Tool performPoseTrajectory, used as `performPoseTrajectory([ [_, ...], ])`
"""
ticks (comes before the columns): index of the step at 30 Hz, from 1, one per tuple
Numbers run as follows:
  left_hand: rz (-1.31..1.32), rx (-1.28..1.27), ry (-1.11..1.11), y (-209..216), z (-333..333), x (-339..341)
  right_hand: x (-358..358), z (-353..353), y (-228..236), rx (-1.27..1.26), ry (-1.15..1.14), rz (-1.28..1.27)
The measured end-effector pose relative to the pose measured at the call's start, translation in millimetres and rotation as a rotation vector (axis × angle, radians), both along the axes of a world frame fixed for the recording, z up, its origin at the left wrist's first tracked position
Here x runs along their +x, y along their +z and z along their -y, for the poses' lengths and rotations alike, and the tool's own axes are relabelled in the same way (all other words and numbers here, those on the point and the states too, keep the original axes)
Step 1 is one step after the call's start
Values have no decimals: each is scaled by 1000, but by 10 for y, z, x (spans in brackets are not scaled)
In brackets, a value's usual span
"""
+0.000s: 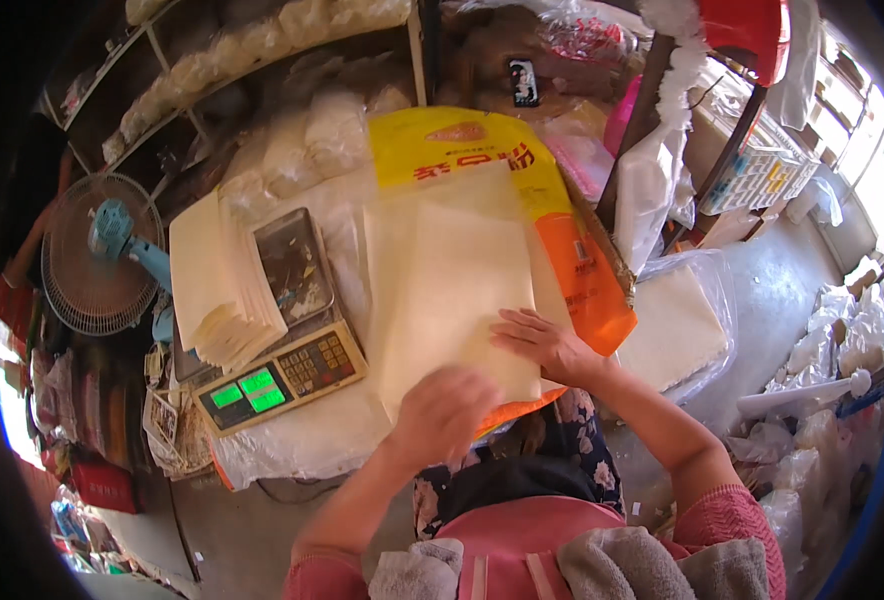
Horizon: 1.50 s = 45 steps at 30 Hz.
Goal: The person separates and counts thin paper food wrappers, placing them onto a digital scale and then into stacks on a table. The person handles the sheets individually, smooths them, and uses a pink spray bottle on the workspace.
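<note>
A stack of cream-coloured flat sheets (457, 290) lies in front of me inside a clear plastic bag (482, 185), whose loose end reaches past the sheets at the far side. My right hand (542, 345) rests on the right edge of the stack, fingers stretched out flat. Over the near left corner is my left hand (447, 410), smeared by motion, so its fingers cannot be made out. Under the bag spreads a yellow and orange printed sack (577, 270). To the left, more cream sheets (212, 270) lie fanned on a digital scale (302, 365) with lit green displays.
A fan (102, 255) stands at the left. Filled plastic bags (252, 50) line the shelf at the back. Right of the table lies another bagged stack of sheets (672, 325). A phone (524, 83) is at the far side, and a white basket (757, 175) stands far right.
</note>
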<state>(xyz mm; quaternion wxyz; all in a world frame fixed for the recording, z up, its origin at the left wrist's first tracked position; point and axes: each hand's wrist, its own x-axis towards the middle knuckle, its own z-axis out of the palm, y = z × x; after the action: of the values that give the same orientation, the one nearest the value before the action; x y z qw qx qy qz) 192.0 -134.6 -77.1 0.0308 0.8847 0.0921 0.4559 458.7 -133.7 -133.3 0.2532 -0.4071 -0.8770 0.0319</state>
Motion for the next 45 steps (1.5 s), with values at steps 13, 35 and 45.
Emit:
performPoseTrajectory([
  [13,-685,-472,510,-1384,-987,-50,36,248,-401,-31,85,137],
  [35,-769,-515,533,-1157,-951,32,-42,-595,-145,-604,-726,-108],
  [45,-622,-476,362,-1050,-1261,-134,278,-414,-180,-339,-265,260],
])
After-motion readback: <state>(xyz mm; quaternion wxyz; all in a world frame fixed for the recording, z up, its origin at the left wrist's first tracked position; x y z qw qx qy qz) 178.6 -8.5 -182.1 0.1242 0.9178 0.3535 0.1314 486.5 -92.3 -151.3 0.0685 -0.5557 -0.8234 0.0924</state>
